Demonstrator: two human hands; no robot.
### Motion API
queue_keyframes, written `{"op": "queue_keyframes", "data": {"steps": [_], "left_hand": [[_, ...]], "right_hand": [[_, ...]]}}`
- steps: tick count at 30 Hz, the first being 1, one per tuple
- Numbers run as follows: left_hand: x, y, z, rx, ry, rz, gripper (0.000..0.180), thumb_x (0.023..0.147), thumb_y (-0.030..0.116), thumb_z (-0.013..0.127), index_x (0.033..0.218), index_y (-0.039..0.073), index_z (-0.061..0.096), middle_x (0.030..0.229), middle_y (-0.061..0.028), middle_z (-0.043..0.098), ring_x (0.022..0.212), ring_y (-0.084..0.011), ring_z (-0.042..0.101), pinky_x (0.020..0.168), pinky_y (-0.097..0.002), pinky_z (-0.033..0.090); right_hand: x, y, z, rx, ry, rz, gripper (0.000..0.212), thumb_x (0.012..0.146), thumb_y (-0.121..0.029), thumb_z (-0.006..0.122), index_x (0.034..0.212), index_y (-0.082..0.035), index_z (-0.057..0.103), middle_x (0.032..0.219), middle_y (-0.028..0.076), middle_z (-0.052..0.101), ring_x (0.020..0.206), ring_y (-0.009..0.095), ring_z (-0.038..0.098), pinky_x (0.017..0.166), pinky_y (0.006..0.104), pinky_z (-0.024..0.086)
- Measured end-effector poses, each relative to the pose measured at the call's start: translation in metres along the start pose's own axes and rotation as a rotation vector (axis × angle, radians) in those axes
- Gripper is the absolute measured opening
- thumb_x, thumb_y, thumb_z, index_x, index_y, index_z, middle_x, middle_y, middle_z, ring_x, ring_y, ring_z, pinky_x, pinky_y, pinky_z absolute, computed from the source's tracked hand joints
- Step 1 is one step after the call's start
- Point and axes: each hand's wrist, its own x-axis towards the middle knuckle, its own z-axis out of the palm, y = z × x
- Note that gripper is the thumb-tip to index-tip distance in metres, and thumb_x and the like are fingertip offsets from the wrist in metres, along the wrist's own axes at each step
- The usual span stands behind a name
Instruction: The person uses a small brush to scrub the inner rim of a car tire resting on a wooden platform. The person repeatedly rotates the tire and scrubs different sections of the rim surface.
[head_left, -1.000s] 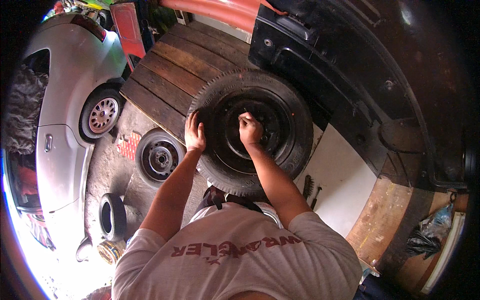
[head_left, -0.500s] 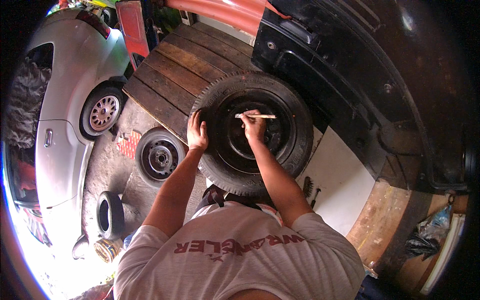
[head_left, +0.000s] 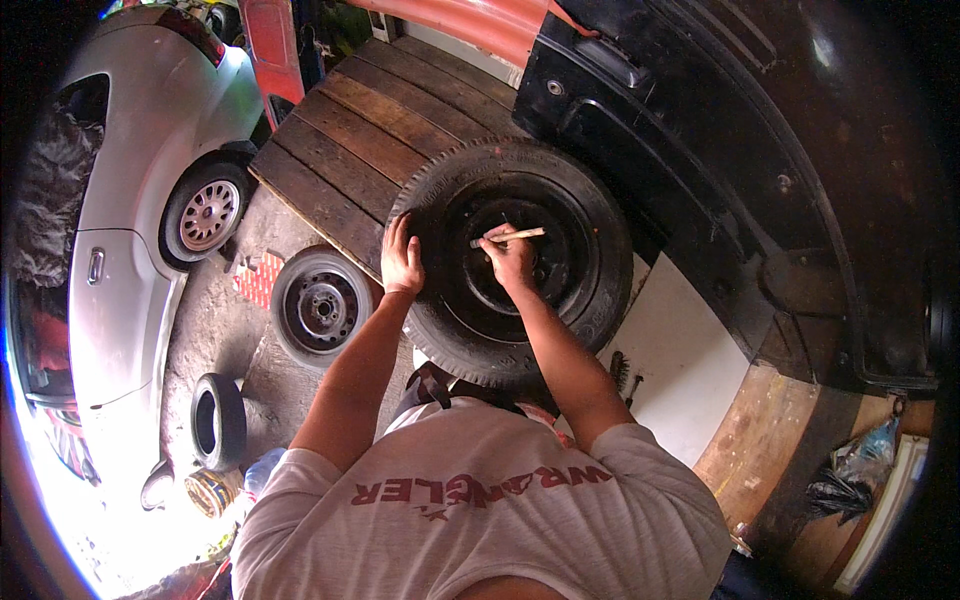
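A large black tyre on a black steel wheel [head_left: 462,335] lies in front of me, partly over the plank bench. Against its left tread rests my left hand [head_left: 402,262], fingers stretched out, holding nothing. My right hand [head_left: 512,262] is over the wheel's recessed centre, closed on a slim paintbrush [head_left: 526,234] with a pale wooden handle. The handle points right, and the brush's working end is toward the left, near the inside of the rim. The bristles are too small and dark to make out.
A plank bench [head_left: 345,140] extends to the far left. Another steel wheel with tyre [head_left: 318,308] and a loose tyre [head_left: 219,422] are on the floor at left, near a silver car [head_left: 130,270]. Right stand a large black panel [head_left: 690,150], a white board [head_left: 690,350] and a wire brush [head_left: 619,372].
The paintbrush has tilted, its handle end now higher than its tip, and my right hand has shifted slightly. My left hand stays on the tread; the whole view has shifted a little.
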Motion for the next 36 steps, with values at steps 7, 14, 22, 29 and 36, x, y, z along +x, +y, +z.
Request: {"op": "queue_keyframes", "data": {"steps": [7,14,22,29,36], "left_hand": [[-0.001,-0.006,0.001,-0.001,0.018,-0.013,0.058,0.097,0.046,0.035,0.134,0.002,0.048,0.139,-0.0211,0.046,0.132,-0.0389,0.040,0.111,-0.0444,0.028],[-0.002,-0.006,0.000,-0.003,0.011,-0.014,0.060,0.098,0.047,0.034,0.134,0.002,0.048,0.140,-0.0208,0.046,0.133,-0.0387,0.039,0.112,-0.0442,0.028],[-0.002,-0.005,0.003,-0.005,0.019,-0.014,0.059,0.097,0.047,0.036,0.134,0.002,0.048,0.139,-0.0215,0.046,0.133,-0.0392,0.038,0.112,-0.0443,0.027],[-0.002,-0.001,0.001,-0.019,0.012,-0.026,0.059,0.097,0.046,0.036,0.134,0.001,0.048,0.139,-0.0217,0.046,0.133,-0.0393,0.039,0.112,-0.0445,0.027],[-0.002,-0.003,0.002,-0.009,0.011,-0.009,0.059,0.097,0.046,0.036,0.134,0.001,0.048,0.139,-0.0210,0.046,0.132,-0.0389,0.039,0.112,-0.0445,0.027]], "right_hand": [[-0.009,-0.003,-0.008,-0.508,0.070,-0.293,0.009,0.081,0.000,0.069,0.084,-0.002,0.060,0.075,0.010,0.066,0.070,0.024,0.068,0.063,0.0324,0.051],[-0.012,-0.030,0.010,-0.295,-0.059,-0.258,0.011,0.081,-0.002,0.070,0.084,-0.003,0.060,0.074,0.008,0.066,0.071,0.018,0.066,0.065,0.0313,0.051],[-0.012,-0.009,-0.001,-0.507,0.080,-0.273,0.010,0.082,-0.003,0.072,0.087,-0.003,0.063,0.078,0.007,0.067,0.070,0.015,0.065,0.065,0.0295,0.051],[-0.008,-0.006,-0.008,-0.181,0.103,-0.121,0.009,0.082,-0.001,0.070,0.088,-0.001,0.063,0.079,0.007,0.067,0.074,0.015,0.065,0.068,0.0304,0.052],[-0.016,-0.011,0.001,-0.359,-0.056,-0.249,0.007,0.084,-0.001,0.068,0.087,-0.001,0.062,0.079,0.009,0.067,0.077,0.018,0.068,0.068,0.0315,0.052]]}}
